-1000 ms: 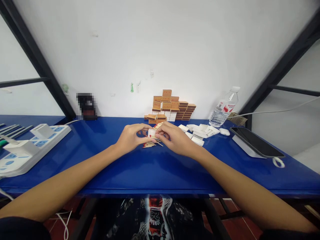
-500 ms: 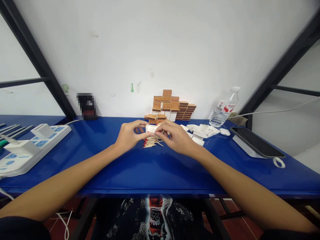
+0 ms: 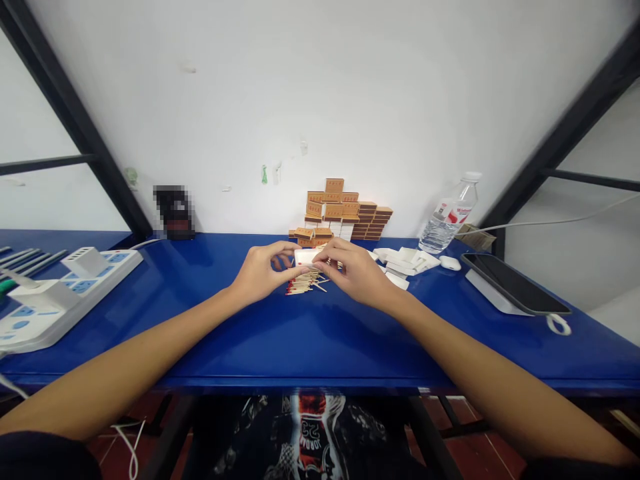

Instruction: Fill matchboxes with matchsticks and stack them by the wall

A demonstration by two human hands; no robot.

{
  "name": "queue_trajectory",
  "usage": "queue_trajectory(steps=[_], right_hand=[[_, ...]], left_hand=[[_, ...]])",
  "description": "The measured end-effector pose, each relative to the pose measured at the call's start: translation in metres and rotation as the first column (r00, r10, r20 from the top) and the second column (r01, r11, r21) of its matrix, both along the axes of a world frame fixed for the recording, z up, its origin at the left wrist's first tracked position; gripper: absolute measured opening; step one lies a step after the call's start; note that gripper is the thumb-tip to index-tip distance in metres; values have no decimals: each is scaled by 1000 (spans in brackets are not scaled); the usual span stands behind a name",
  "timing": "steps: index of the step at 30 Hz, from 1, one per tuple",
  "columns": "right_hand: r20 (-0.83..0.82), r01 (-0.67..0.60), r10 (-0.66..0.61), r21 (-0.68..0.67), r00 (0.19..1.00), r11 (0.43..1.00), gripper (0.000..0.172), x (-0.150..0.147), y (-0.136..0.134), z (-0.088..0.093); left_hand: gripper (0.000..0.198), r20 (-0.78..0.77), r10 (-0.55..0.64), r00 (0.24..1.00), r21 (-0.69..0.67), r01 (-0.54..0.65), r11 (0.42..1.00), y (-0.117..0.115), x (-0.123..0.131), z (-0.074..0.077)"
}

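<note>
Between both hands, just above the blue table, is a small white matchbox tray [image 3: 305, 257]. My left hand [image 3: 261, 272] pinches its left end with thumb and fingers. At the right end, my right hand [image 3: 353, 272] is closed on the tray, and a few matchstick ends show among its fingers. Below the tray lies a pile of red-tipped matches [image 3: 300, 285], partly covered by my hands. Behind stand stacked orange-brown matchboxes [image 3: 334, 199] against the wall. Several loose white trays [image 3: 407, 260] lie to the right of my right hand.
A water bottle [image 3: 449, 217] and a white earphone case [image 3: 450, 264] stand at the back right, near a phone [image 3: 515, 283] on a white support. On the left are a power strip [image 3: 107, 283] with white plugs and a dark, blurred-out object [image 3: 175, 213]. The table's front edge [image 3: 310, 383] runs below my forearms.
Both hands and the tray have shifted very slightly to the right. My grip on the tray is otherwise much the same.
</note>
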State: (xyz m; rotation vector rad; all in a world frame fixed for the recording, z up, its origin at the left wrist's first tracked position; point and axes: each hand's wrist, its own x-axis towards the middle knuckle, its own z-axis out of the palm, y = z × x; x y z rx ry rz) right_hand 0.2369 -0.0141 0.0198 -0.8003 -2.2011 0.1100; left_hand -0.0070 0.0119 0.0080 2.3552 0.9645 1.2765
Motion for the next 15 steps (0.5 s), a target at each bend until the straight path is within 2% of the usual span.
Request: queue_trajectory(steps=[11,13,15], right_hand=[[24,29,-28,-35,999,999,10,-1,-1,-2],[-34,67,-69,-47,997,997,9,-3,-5,2],[-155,49,-71,-144,985,988,12,-9,-16,12]], left_hand=[[39,-59,60,996,52,-57,997,-7,3,3],[39,-52,73,996,61,-70,996,-7,3,4],[38,-36,89,995,64,-86,994,-8,3,5]])
